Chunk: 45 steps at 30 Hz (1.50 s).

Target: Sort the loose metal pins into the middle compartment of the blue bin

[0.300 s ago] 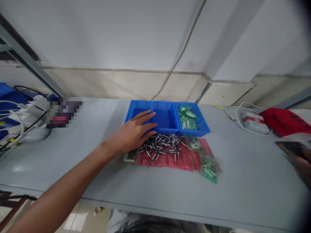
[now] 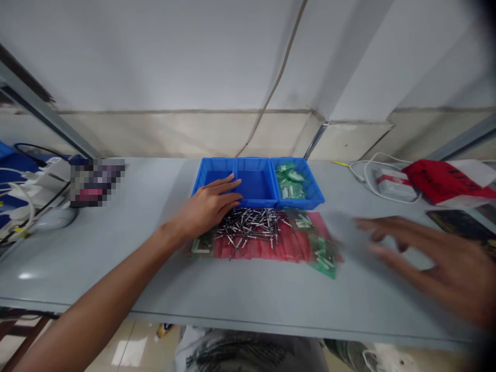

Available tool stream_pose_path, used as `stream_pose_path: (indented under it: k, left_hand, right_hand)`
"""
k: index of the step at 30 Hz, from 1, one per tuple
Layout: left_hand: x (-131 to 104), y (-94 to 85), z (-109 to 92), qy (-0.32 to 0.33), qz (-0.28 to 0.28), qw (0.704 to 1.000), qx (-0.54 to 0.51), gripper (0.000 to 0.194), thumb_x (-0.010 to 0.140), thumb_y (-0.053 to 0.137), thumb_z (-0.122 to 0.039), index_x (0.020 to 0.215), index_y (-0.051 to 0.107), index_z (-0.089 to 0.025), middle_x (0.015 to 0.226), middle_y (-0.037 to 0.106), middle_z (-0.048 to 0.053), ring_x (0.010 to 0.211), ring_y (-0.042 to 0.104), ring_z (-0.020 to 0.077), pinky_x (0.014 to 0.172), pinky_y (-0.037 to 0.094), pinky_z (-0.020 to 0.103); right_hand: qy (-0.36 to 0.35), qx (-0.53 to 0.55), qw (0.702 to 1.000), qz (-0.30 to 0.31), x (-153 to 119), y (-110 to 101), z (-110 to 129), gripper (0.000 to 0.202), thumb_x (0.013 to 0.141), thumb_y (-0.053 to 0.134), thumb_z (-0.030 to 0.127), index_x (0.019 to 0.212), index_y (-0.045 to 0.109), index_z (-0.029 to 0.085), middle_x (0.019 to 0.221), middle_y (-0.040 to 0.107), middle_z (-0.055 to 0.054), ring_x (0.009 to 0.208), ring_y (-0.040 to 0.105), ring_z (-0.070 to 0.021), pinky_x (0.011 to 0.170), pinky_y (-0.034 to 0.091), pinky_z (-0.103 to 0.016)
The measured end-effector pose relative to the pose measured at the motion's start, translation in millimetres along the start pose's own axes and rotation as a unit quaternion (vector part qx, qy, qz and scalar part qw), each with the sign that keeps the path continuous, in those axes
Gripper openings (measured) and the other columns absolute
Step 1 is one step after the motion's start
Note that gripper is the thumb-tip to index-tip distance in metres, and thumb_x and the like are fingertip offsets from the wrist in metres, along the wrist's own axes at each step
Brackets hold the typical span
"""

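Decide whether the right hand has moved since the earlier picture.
Yes: the right hand has moved left, closer to the blue bins.

Soft, rather muted light spreads over the desk, with a small white glare spot near its left end and brighter reflections on the floor tiles. A faint shadow falls left of the blue bins; a broad grey band shades the wall at right. Motion blur smears the right hand, while the left hand looks clearer. Blocky pixelation masks a patch at left. Wide-angle stretch bends the margins, and the right-hand corners darken.
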<state>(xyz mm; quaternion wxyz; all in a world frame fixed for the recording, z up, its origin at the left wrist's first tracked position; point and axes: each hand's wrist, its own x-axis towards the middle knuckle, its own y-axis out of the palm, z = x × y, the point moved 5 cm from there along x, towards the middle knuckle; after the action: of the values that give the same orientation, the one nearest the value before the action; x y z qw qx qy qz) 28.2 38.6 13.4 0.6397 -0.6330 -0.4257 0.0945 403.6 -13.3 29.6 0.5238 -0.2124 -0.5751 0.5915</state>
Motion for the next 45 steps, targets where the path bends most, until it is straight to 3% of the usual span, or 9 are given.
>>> stream_pose_path:
  k: [5, 16, 21, 25, 29, 31, 38, 41, 45]
  left_hand:
    - [-1.0, -0.8, -0.5, -0.002, 0.0, 1.0, 0.007, 0.027, 0.101, 0.052, -0.027, 0.119, 0.071, -0.019, 0.143, 0.06, 0.011, 0.141, 0.051, 0.0275, 0.117, 0.048, 0.051]
    - [0.2, -9.6, -7.4, 0.008, -0.05, 0.998, 0.021, 0.027, 0.101, 0.053, -0.026, 0.12, 0.069, -0.016, 0.137, 0.064, 0.012, 0.136, 0.056, 0.0272, 0.113, 0.052, 0.049]
    - [1.7, -27.2, -23.4, 0.021, -0.128, 0.991, 0.018, 0.029, 0.096, 0.057, -0.015, 0.124, 0.065, -0.016, 0.133, 0.066, 0.011, 0.125, 0.062, 0.0236, 0.106, 0.056, 0.043]
    - [-2.5, -28.9, -43.6, 0.063, -0.155, 0.986, 0.025, 0.046, 0.094, 0.059, -0.01, 0.139, 0.054, -0.018, 0.14, 0.061, 0.013, 0.124, 0.063, 0.0203, 0.102, 0.058, 0.036]
    - [-4.6, -24.6, -52.5, 0.051, -0.174, 0.983, -0.042, 0.045, 0.093, 0.064, -0.012, 0.137, 0.057, -0.019, 0.135, 0.064, 0.012, 0.116, 0.067, 0.0162, 0.096, 0.06, 0.029]
    - [-4.3, -27.0, -52.9, 0.034, -0.21, 0.974, -0.078, 0.032, 0.092, 0.067, -0.011, 0.123, 0.066, -0.018, 0.118, 0.073, 0.008, 0.104, 0.071, 0.0133, 0.09, 0.06, 0.025]
    - [0.9, -24.2, -42.6, -0.14, -0.2, 0.929, -0.278, 0.007, 0.094, 0.067, -0.02, 0.093, 0.074, -0.017, 0.07, 0.074, -0.003, 0.064, 0.07, 0.0071, 0.063, 0.057, 0.015]
    - [-1.9, -20.4, -43.9, -0.144, -0.189, 0.922, -0.305, 0.024, 0.096, 0.062, -0.018, 0.119, 0.067, -0.018, 0.084, 0.077, -0.001, 0.065, 0.071, 0.0074, 0.062, 0.059, 0.016]
    - [-4.1, -23.9, -56.7, 0.006, -0.187, 0.975, -0.116, 0.047, 0.094, 0.055, -0.004, 0.135, 0.06, -0.025, 0.133, 0.065, 0.009, 0.106, 0.07, 0.0136, 0.081, 0.062, 0.023]
  right_hand:
    - [-0.197, -0.066, 0.978, 0.034, 4.1, 31.4, 64.3, 0.057, 0.091, 0.061, 0.053, 0.145, 0.056, 0.038, 0.123, 0.074, -0.008, 0.099, 0.073, -0.0356, 0.08, 0.063, -0.053]
    - [-0.051, 0.121, 0.984, 0.121, 16.7, 51.6, 28.1, 0.061, 0.083, 0.075, 0.051, 0.14, 0.055, 0.037, 0.134, 0.064, -0.007, 0.114, 0.068, -0.0308, 0.097, 0.058, -0.05]
    - [0.069, 0.194, 0.979, -0.006, 29.6, 32.2, 32.5, 0.045, 0.081, 0.077, 0.05, 0.122, 0.065, 0.037, 0.115, 0.071, -0.006, 0.085, 0.071, -0.0243, 0.07, 0.06, -0.038]
    - [0.144, 0.282, 0.948, -0.046, 67.6, 25.1, 66.1, 0.037, 0.075, 0.084, 0.046, 0.106, 0.071, 0.03, 0.095, 0.074, -0.004, 0.048, 0.056, -0.0128, 0.04, 0.046, -0.029]
    - [0.072, 0.505, 0.857, 0.07, 103.8, 41.5, 115.5, 0.037, 0.068, 0.09, 0.034, 0.102, 0.076, 0.026, 0.138, 0.062, -0.006, 0.1, 0.072, -0.0213, 0.073, 0.064, -0.031]
    - [0.048, 0.549, 0.828, 0.1, 108.1, 49.0, 128.8, 0.035, 0.073, 0.087, 0.03, 0.106, 0.076, 0.026, 0.134, 0.065, -0.006, 0.101, 0.073, -0.02, 0.082, 0.065, -0.033]
    - [0.047, 0.406, 0.912, -0.033, 93.8, 52.2, 121.3, 0.017, 0.09, 0.074, 0.036, 0.081, 0.076, 0.022, 0.065, 0.067, 0.002, 0.05, 0.059, -0.0086, 0.047, 0.048, -0.023]
    - [0.081, 0.427, 0.898, -0.072, 91.5, 52.3, 116.4, 0.014, 0.087, 0.077, 0.035, 0.08, 0.074, 0.023, 0.06, 0.063, 0.004, 0.049, 0.056, -0.0086, 0.048, 0.046, -0.024]
    - [0.101, 0.53, 0.841, -0.05, 90.6, 58.9, 120.2, 0.024, 0.087, 0.077, 0.031, 0.109, 0.07, 0.026, 0.06, 0.059, 0.007, 0.05, 0.057, -0.0092, 0.051, 0.05, -0.024]
